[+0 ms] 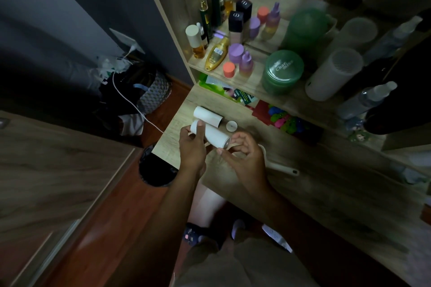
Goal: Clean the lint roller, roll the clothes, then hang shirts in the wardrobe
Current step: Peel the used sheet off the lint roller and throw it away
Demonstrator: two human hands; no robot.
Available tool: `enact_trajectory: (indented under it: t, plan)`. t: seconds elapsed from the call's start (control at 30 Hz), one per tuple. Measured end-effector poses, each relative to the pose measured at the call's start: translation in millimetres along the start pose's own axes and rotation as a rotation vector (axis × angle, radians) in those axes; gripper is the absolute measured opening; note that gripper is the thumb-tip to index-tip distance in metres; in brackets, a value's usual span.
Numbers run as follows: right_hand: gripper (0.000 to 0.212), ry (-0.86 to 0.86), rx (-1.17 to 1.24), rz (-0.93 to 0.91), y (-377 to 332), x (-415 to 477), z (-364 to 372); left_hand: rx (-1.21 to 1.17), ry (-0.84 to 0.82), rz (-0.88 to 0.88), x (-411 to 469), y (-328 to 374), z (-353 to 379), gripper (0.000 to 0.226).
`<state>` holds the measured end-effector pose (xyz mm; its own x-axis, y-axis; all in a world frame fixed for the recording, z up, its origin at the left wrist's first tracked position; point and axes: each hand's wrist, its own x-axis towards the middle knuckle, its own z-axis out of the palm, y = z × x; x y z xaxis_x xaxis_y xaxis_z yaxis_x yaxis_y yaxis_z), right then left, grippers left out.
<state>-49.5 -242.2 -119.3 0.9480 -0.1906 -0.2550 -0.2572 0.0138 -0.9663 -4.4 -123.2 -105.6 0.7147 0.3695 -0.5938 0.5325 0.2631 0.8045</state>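
Note:
My left hand (192,144) grips a white lint roll (215,137) by its left end, just above the wooden desk (314,184). At the roll's right end, my right hand (243,155) pinches something thin; I cannot tell what it is. A second white roll (208,116) lies on the desk just behind. The white roller handle (281,168) lies on the desk to the right of my right hand, partly hidden by it. A small round white cap (231,126) sits beside the second roll.
A shelf unit holds perfume bottles (211,30), purple bottles (246,64), a green jar (283,72), a white cylinder (333,74) and a spray bottle (368,99). A black bin (156,171) stands on the floor left of the desk. A bag (149,91) and white cable (130,102) lie beyond.

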Motion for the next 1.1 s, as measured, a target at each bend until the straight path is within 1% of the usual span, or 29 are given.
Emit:
enact_trajectory:
  t: [0.1, 0.27, 0.4, 0.67, 0.77, 0.9, 1.0, 1.1]
  plan:
    - [0.039, -0.004, -0.01, -0.013, 1, 2, 0, -0.011, 0.0, 0.009, 1, 0, -1, 0.025]
    - [0.042, 0.01, -0.073, -0.043, 5, 5, 4, 0.013, 0.005, 0.011, 3, 1, -2, 0.03]
    - [0.04, -0.018, -0.099, -0.018, 8, 9, 1, 0.022, 0.012, 0.02, 4, 0, -3, 0.03]
    - [0.037, -0.089, -0.15, -0.011, 12, 13, -3, 0.006, 0.057, 0.034, 6, 0, -3, 0.023]
    - [0.035, -0.083, -0.219, -0.061, 16, 14, -4, -0.008, 0.066, 0.013, 6, -2, -3, 0.023]
    - [0.038, -0.084, -0.223, -0.038, 18, 18, -7, -0.024, 0.101, 0.006, 7, -3, 0, 0.023]
    - [0.037, -0.087, -0.22, -0.059, 20, 22, -9, -0.017, 0.144, 0.001, 9, -4, 0, 0.029]
    - [0.032, -0.109, -0.22, -0.068, 20, 23, -7, -0.021, 0.169, 0.0, 10, -5, -2, 0.038]
